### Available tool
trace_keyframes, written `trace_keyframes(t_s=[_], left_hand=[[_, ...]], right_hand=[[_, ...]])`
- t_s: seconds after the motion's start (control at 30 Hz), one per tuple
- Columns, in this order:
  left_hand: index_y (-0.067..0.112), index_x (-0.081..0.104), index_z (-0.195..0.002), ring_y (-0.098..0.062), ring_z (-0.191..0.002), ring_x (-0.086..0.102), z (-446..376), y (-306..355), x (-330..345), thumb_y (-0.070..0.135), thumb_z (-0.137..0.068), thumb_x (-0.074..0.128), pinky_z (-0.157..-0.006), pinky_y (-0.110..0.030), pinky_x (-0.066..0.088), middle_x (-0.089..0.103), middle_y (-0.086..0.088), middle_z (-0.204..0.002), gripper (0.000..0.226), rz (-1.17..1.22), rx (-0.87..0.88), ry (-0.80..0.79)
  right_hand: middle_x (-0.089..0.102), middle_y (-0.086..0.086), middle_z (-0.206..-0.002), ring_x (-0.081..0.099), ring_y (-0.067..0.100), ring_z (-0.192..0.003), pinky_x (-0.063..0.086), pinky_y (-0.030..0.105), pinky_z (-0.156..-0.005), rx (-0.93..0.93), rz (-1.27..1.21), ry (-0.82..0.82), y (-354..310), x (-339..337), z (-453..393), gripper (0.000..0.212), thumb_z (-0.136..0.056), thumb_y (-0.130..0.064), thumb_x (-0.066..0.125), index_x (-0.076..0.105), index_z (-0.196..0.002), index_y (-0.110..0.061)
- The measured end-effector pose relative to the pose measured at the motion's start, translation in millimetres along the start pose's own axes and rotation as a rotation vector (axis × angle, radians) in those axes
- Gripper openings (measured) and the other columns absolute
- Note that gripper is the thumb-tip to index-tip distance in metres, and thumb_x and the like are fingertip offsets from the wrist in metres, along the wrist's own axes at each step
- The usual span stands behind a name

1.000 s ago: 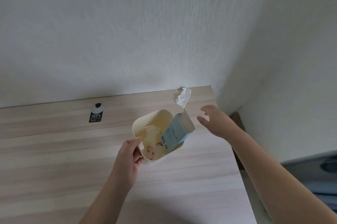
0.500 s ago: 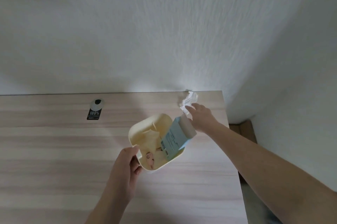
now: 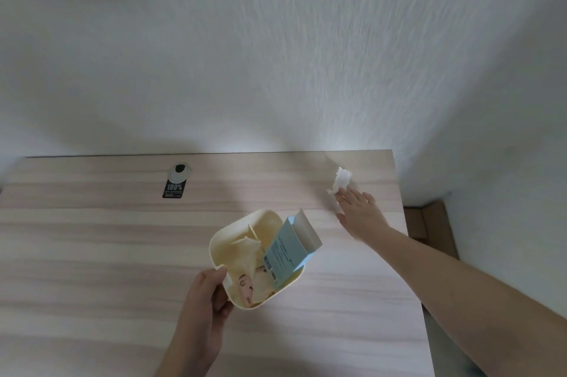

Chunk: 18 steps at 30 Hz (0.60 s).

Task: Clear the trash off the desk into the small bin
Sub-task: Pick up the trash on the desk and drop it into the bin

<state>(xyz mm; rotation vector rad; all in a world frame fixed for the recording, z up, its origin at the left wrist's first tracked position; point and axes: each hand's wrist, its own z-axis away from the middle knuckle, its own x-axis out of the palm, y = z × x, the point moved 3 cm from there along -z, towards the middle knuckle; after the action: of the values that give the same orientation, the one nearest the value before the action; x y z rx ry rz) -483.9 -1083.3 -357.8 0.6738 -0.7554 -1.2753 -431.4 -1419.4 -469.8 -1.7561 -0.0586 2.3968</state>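
While the left hand (image 3: 204, 300) grips the cream bin (image 3: 242, 223) rim at lower centre, the open right hand (image 3: 357, 212), touching the crumpled tissue (image 3: 342, 178) at right, should pinch it fully before lifting

Head view. The small cream bin (image 3: 257, 257) is standing on the pale wood-grain worktop (image 3: 92, 269). The left hand (image 3: 205, 300) is gripping the bin's near-left rim, fingers (image 3: 221, 303) pressing its outer wall. A light-blue carton (image 3: 287, 251) is leaning tilted inside the bin, its open top projecting over the right rim; crumpled paper (image 3: 245, 254) is lying beside it. Right of the bin, near the worktop's far corner, the right hand (image 3: 359, 214) is touching a white crumpled tissue (image 3: 342, 180) with spread fingers. Left of the bin, a black label (image 3: 173, 190) is lying flat.
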Motion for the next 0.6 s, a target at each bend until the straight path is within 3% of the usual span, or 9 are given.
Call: trace_keyframes(t_s=[0.1, 0.17, 0.3, 0.4, 0.47, 0.6], left_hand=[[0.017, 0.040, -0.067, -0.007, -0.043, 0.031, 5, -2, -1, 0.017, -0.089, 0.053, -0.055, -0.029, 0.035, 0.028, 0.007, -0.048, 0.026, -0.003, -0.004, -0.001], [0.018, 0.039, -0.068, -0.007, -0.042, 0.031, 7, -4, 3, 0.016, -0.089, 0.053, -0.056, -0.030, 0.034, 0.028, 0.007, -0.048, 0.025, -0.014, -0.013, -0.013], [0.018, 0.038, -0.069, -0.007, -0.041, 0.032, 12, -8, 14, 0.016, -0.090, 0.053, -0.051, -0.026, 0.038, 0.028, 0.008, -0.048, 0.026, -0.046, -0.022, -0.050], [0.016, 0.038, -0.071, -0.008, -0.042, 0.037, 19, -6, 26, 0.016, -0.090, 0.052, -0.048, -0.025, 0.040, 0.032, 0.006, -0.048, 0.024, -0.092, -0.019, -0.080], [0.012, 0.044, -0.080, -0.012, -0.050, 0.045, 27, -3, 35, 0.016, -0.090, 0.052, -0.054, -0.028, 0.044, 0.040, 0.001, -0.055, 0.014, -0.112, -0.009, -0.101], [0.007, 0.047, -0.093, -0.013, -0.053, 0.053, 42, 0, 47, 0.014, -0.091, 0.052, -0.064, -0.033, 0.047, 0.048, -0.001, -0.057, 0.009, -0.115, 0.005, -0.131]], right_hand=[[0.059, 0.010, -0.130, 0.056, 0.029, -0.116, 0.040, 0.038, -0.096, -0.032, -0.164, 0.189, -3, -6, 26, 0.036, -0.096, -0.021, 0.051, 0.056, -0.129, -0.008], [0.070, 0.010, -0.107, 0.066, 0.032, -0.093, 0.047, 0.036, -0.081, -0.005, -0.314, 0.287, -4, -16, 44, 0.021, -0.092, -0.012, 0.059, 0.069, -0.109, -0.008], [0.071, 0.000, -0.098, 0.065, 0.020, -0.085, 0.049, 0.028, -0.075, 0.120, -0.626, 0.412, -8, -48, 80, 0.015, -0.091, -0.010, 0.061, 0.072, -0.100, -0.014], [0.068, -0.013, -0.095, 0.061, 0.000, -0.083, 0.046, 0.010, -0.074, 0.163, -0.819, 0.495, -14, -85, 109, 0.017, -0.092, -0.018, 0.061, 0.066, -0.108, -0.023], [0.067, -0.014, -0.096, 0.060, -0.005, -0.082, 0.041, 0.000, -0.072, 0.153, -0.871, 0.602, -16, -116, 130, 0.020, -0.091, -0.020, 0.064, 0.065, -0.111, -0.022], [0.066, -0.011, -0.089, 0.058, -0.005, -0.081, 0.040, 0.000, -0.071, 0.017, -0.824, 0.850, -31, -176, 177, 0.014, -0.084, -0.015, 0.073, 0.071, -0.098, -0.016]])
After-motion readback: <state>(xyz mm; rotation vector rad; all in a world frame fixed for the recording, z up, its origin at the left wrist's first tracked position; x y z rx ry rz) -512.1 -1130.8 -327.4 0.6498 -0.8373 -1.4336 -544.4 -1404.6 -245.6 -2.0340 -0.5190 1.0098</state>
